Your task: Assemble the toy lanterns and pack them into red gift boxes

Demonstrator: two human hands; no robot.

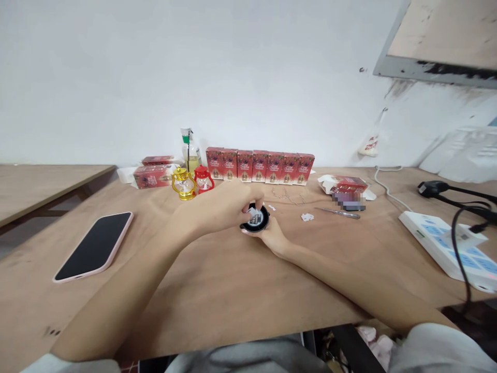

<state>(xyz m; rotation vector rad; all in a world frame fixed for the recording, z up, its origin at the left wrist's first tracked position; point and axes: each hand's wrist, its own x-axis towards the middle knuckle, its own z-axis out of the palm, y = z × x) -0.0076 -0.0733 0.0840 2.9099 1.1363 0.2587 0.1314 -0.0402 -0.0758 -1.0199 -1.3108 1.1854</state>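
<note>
Table (217, 295), clock read from the disc. Nearest: phone (93, 244) between 8 and 9, power strip (435, 241) past 3. Black disc (257, 223) mid-table, raised in right hand (275, 237), fingers wrapped beneath its near edge. Left hand (233, 199) reaches over from 9, thumb and fingers drawn together at the disc's pale centre; cannot tell what, if anything, they pinch. Paper scraps (307, 217) and slim tool (338, 213) at 3. Gold lantern (184, 187) beside red lantern (201, 174), 10. Farther: seven red boxes (260, 167) upright, 12.
</note>
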